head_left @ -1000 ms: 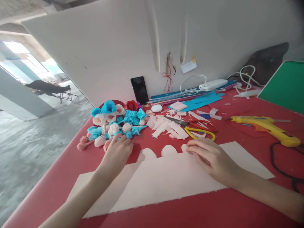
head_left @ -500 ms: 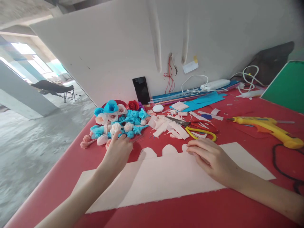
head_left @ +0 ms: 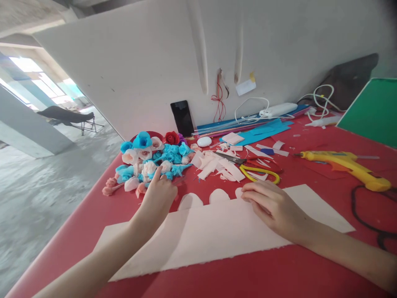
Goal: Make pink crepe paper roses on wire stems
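Note:
My left hand [head_left: 161,194] reaches out just in front of a pile of crepe-paper flowers [head_left: 172,153]. Its index finger points forward while the other fingers curl, and no held thing shows. My right hand [head_left: 269,203] rests with fingers stretched over the smallest rounded paper piece [head_left: 238,192], fingertips touching it. Two larger rounded pieces, one in the middle [head_left: 219,195] and one at the left [head_left: 190,201], lie in the same row. All three adjoin the far edge of a pale pink paper sheet [head_left: 204,236], which lies under both forearms.
Scissors [head_left: 260,174] with red and yellow handles lie beside pale paper scraps [head_left: 214,163]. A yellow glue gun [head_left: 344,165] lies on the right, its black cord curving nearby. A phone [head_left: 182,118] leans against the back panel, near blue paper [head_left: 263,132] and a white power strip [head_left: 279,109].
My left hand has shifted slightly right, its index finger now raised beside the white flowers. The right hand keeps its place on the small paper piece. The whole view has moved slightly.

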`<state>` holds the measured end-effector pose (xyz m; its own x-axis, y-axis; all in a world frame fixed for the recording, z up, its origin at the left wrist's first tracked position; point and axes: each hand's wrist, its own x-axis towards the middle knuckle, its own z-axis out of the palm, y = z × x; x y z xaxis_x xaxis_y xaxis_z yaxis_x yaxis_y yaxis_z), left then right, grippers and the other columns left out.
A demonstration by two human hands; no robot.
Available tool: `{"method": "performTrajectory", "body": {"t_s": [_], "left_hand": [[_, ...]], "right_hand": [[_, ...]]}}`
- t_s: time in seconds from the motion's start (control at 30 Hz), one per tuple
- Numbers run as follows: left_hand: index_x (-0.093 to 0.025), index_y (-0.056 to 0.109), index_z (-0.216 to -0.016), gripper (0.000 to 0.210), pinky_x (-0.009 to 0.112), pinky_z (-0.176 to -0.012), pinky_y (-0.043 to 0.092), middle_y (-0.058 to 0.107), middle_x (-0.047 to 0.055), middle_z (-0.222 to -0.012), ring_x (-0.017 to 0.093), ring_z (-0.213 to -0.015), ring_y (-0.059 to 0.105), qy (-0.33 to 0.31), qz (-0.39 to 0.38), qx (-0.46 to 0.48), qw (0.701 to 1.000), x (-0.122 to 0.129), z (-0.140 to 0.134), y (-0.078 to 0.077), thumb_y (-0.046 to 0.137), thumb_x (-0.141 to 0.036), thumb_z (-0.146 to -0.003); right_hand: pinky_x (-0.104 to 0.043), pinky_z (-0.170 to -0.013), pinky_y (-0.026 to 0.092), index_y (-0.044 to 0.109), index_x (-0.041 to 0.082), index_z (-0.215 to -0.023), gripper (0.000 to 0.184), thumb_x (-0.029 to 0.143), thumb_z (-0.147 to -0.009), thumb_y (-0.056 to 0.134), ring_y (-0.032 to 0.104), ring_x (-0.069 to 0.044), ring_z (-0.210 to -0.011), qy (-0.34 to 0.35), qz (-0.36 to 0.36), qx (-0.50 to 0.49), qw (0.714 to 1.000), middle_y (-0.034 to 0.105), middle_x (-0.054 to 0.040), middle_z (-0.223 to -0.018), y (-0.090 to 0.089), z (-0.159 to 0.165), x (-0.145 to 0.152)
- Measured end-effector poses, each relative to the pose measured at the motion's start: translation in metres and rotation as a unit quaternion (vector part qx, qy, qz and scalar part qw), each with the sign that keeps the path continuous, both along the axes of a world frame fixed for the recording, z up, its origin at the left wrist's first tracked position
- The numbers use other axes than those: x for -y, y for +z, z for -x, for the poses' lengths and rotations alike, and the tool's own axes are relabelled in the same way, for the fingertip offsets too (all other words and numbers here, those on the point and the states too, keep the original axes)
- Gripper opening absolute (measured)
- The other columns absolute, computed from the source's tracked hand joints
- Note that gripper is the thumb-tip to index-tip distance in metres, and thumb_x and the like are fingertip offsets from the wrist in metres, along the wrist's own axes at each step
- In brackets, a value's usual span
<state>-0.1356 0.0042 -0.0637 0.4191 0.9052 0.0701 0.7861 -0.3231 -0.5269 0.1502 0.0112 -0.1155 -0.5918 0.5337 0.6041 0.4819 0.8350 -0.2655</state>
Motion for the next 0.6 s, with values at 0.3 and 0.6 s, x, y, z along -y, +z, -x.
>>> {"method": "performTrajectory", "body": {"t_s": [0.3,0.6], "left_hand": [[-0.019,0.064,-0.059,0.024,0.048,-0.095,0.036,0.065,0.002,-0.059,0.019,-0.066,0.059,-0.044,-0.03,0.164,0.985,0.01,-0.024,0.037,0.047,-0.008,-0.072],[-0.019,0.067,-0.066,0.011,0.021,-0.05,0.043,0.067,-0.001,-0.067,0.011,-0.057,0.057,0.015,0.212,0.73,0.65,0.009,-0.095,0.032,0.061,-0.025,-0.073]], "right_hand": [[-0.028,-0.078,0.044,0.058,0.018,-0.088,0.017,0.013,-0.086,0.042,0.057,-0.015,-0.088,-0.048,0.097,-0.089,0.99,0.062,-0.0032,-0.09,0.015,0.002,-0.001],[-0.02,-0.064,0.045,0.062,0.024,-0.095,0.022,0.037,-0.087,0.046,0.059,-0.013,-0.084,0.037,0.462,-0.141,0.875,0.065,-0.0013,-0.093,0.052,0.005,0.018]]}}
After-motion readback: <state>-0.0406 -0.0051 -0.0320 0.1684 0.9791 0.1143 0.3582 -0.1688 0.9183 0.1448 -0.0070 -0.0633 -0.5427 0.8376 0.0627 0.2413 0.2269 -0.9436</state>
